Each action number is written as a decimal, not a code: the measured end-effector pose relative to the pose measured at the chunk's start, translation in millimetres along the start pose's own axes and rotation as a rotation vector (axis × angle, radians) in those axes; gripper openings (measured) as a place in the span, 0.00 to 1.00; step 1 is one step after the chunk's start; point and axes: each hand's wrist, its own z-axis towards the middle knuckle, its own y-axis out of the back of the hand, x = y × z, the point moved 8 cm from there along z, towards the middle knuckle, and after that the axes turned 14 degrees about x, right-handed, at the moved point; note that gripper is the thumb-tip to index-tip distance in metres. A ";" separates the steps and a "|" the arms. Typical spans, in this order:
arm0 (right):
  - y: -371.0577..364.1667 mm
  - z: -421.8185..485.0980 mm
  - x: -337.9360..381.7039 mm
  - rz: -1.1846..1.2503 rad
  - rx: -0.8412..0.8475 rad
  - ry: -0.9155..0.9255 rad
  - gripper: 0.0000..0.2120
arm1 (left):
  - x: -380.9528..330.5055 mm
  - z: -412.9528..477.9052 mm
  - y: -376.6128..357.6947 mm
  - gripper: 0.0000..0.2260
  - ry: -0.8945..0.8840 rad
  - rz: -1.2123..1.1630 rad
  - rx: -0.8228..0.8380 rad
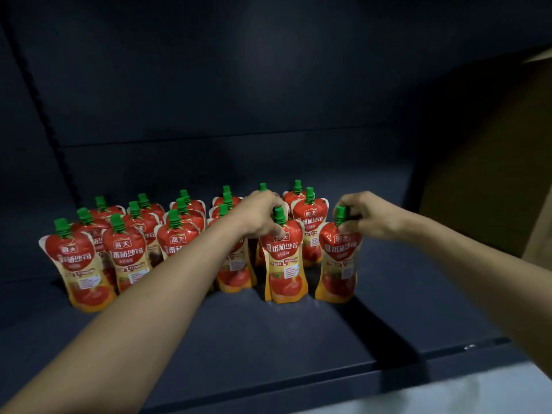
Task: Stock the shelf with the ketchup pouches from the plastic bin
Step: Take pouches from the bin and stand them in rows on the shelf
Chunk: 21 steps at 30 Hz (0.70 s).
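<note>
Pouches: red-and-orange stand-up packs, green screw caps, tomato picture on front; all upright on shelf, fronts toward camera; packed in rows several deep at left and middle, rear ones mostly hidden. Front pouch: upright, base on shelf; left hand grips its neck by cap. End pouch: just right of front pouch, narrow gap between, upright, base on shelf; right hand pinches its cap. Shelf: dark blue-grey, flat, dimly lit.
</note>
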 end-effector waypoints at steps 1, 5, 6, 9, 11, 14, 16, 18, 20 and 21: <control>-0.4 4.1 -0.2 0.010 0.004 0.007 0.08 | 2.5 2.2 0.2 0.14 0.003 -0.015 -0.007; -1.3 19.4 -2.6 0.070 0.008 -0.001 0.10 | 7.0 9.2 2.6 0.10 0.003 0.014 -0.039; -1.3 23.4 -3.1 0.078 0.007 -0.004 0.10 | 8.0 10.8 3.2 0.10 0.005 0.025 -0.047; -2.3 33.3 -1.3 0.090 0.009 -0.002 0.11 | 11.2 14.7 4.6 0.11 0.013 0.054 -0.070; -3.8 38.6 -0.5 0.102 0.010 -0.001 0.11 | 13.0 16.9 4.4 0.11 0.013 0.063 -0.078; -5.4 44.8 1.8 0.110 0.004 0.005 0.12 | 15.5 19.1 3.7 0.11 0.010 0.046 -0.079; -5.9 48.1 2.8 0.120 -0.002 0.011 0.12 | 16.1 20.1 3.6 0.11 0.011 0.029 -0.076; -5.8 50.3 3.4 0.126 -0.012 0.014 0.11 | 15.7 20.6 4.2 0.11 0.013 0.023 -0.077; -5.8 52.4 2.9 0.128 -0.019 0.012 0.11 | 15.3 21.0 5.1 0.12 0.013 0.028 -0.081; -6.1 52.7 3.0 0.127 -0.017 0.011 0.11 | 15.3 21.2 5.1 0.12 0.012 0.027 -0.082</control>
